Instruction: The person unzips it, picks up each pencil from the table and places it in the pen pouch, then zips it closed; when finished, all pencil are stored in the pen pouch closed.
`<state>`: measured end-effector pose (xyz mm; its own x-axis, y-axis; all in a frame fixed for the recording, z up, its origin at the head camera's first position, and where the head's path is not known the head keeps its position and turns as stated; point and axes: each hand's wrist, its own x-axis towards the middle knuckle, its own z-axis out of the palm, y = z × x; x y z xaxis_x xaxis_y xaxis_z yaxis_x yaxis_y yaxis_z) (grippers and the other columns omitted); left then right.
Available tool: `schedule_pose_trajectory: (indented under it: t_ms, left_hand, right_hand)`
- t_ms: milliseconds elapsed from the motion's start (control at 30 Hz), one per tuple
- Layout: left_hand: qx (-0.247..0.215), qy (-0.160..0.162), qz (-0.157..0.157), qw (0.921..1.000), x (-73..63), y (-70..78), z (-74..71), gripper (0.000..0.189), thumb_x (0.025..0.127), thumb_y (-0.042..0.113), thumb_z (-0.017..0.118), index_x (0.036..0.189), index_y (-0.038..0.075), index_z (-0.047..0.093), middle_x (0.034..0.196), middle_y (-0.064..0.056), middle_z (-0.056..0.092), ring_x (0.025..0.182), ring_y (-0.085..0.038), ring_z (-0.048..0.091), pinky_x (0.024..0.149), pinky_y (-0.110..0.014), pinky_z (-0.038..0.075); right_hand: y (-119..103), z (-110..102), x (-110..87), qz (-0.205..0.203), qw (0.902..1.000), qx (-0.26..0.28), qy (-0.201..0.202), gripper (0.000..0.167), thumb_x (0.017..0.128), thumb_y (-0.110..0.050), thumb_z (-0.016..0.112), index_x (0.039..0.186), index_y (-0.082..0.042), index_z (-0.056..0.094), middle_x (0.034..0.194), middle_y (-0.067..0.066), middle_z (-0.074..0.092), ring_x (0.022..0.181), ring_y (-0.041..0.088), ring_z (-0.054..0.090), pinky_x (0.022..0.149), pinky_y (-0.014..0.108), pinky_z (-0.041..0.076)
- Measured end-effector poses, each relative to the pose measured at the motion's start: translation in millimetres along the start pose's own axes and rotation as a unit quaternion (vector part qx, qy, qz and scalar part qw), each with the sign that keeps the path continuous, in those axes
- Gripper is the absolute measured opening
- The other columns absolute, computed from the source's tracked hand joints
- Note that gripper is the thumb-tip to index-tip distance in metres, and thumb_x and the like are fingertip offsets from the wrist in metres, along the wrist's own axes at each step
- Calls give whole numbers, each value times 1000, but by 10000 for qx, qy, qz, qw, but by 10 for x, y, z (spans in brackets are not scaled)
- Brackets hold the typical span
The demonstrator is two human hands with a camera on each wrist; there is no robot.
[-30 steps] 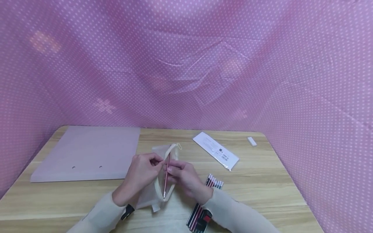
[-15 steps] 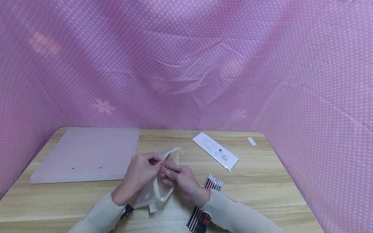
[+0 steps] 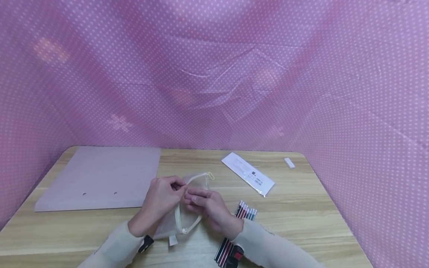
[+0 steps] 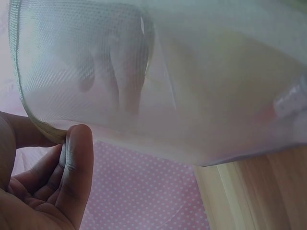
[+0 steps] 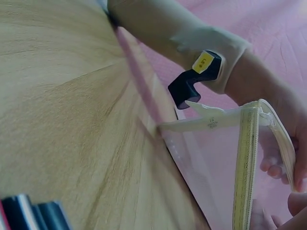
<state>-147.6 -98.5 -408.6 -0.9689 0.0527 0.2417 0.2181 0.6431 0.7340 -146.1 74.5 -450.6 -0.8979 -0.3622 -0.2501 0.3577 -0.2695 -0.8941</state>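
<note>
Two sleeved forearms [image 3: 115, 243] slant inward over the near part of the table [image 3: 301, 212] toward a pouch [image 3: 168, 224], the right one crossing above a row of pencils [image 3: 223, 254] that lies just right of the pouch. The left hand [image 3: 163, 196], reaching in from the pouch's left, pinches its rim between thumb and forefinger. The right hand [image 3: 213, 207] comes from the pouch's right, fingers loosely extended at its gaping mouth, thumb close to the forefinger; the left wrist view shows fingers through the mesh, and a pale end [image 4: 290, 100] too hazy to name. Left of the pouch lies a board [image 3: 100, 178]; beyond it to the right are a packet [image 3: 248, 174] and, farther right, a white block [image 3: 289, 163]. Behind hangs a dotted curtain [image 3: 214, 93].
</note>
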Motion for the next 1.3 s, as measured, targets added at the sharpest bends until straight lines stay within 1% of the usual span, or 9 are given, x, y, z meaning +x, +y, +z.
schedule_pose_trajectory:
  t_ms: [200, 500, 600, 800, 933, 1033, 1167, 1233, 1300]
  left_hand:
    - [17, 34, 36, 10000, 3, -12, -7, 4, 83, 12, 76, 80, 14, 78, 68, 3, 73, 56, -6, 58, 53, -19, 48]
    - [101, 193, 244, 9995, 14, -22, -23, 5, 82, 12, 77, 78, 15, 77, 68, 3, 73, 55, -4, 57, 53, -19, 47]
    - [150, 227, 286, 9992, 14, -19, -26, 5, 82, 12, 78, 78, 15, 77, 68, 3, 73, 56, -4, 58, 54, -19, 48]
    - [137, 180, 161, 9996, 0, -13, -25, 6, 82, 13, 79, 77, 16, 77, 67, 3, 72, 57, -5, 58, 55, -19, 47]
    - [141, 177, 124, 9997, 0, -17, -16, 5, 82, 13, 79, 77, 16, 77, 67, 4, 72, 57, -6, 58, 55, -19, 47]
    - [152, 190, 104, 9996, 0, -19, -12, 5, 82, 13, 79, 77, 16, 77, 67, 4, 72, 57, -6, 58, 55, -19, 47]
    - [170, 187, 94, 9996, 1, -18, -4, 6, 82, 14, 79, 77, 16, 77, 68, 4, 72, 58, -5, 58, 56, -19, 46]
    - [151, 163, 79, 9997, 0, -17, -1, 6, 82, 13, 78, 77, 16, 77, 68, 4, 73, 58, -6, 58, 55, -19, 46]
    - [129, 141, 33, 9998, -5, -19, 1, 6, 82, 13, 78, 77, 16, 77, 68, 4, 73, 57, -6, 58, 55, -19, 46]
  right_hand:
    - [-23, -57, 5, -48, 9999, 63, -61, 44, 92, -2, 63, 133, 13, 55, 119, 20, 73, 100, 17, 75, 98, 34, 57]
    - [-180, -254, -44, -77, 10000, 29, 24, 49, 92, -3, 62, 137, 12, 49, 98, -5, 76, 100, 13, 72, 98, 32, 56]
    - [-236, -344, -69, -141, 9999, 18, 65, 51, 93, -4, 61, 140, 13, 47, 102, -1, 77, 104, 15, 72, 101, 33, 55]
    - [-318, -532, -121, -266, 9996, -75, -16, 56, 95, -7, 61, 143, 14, 41, 125, 17, 70, 115, 21, 70, 108, 36, 51]
    - [-347, -666, -143, -303, 9991, -281, -51, 58, 95, -8, 62, 145, 13, 40, 123, 10, 72, 114, 19, 70, 108, 34, 51]
    - [-350, -762, -156, -338, 9977, -578, -73, 57, 94, -7, 63, 144, 12, 42, 123, 9, 72, 116, 21, 70, 109, 35, 50]
    - [-338, -885, -162, -370, 9903, -1321, -210, 53, 92, -7, 66, 140, 10, 49, 133, 23, 64, 121, 30, 67, 107, 35, 52]
    - [-334, -947, -164, -345, 9804, -1891, -424, 50, 91, -6, 67, 136, 8, 53, 134, 28, 62, 122, 35, 66, 103, 32, 53]
    - [-334, -1008, -167, -352, 9607, -2649, -754, 45, 90, -6, 68, 132, 5, 58, 130, 27, 65, 119, 35, 67, 99, 28, 55]
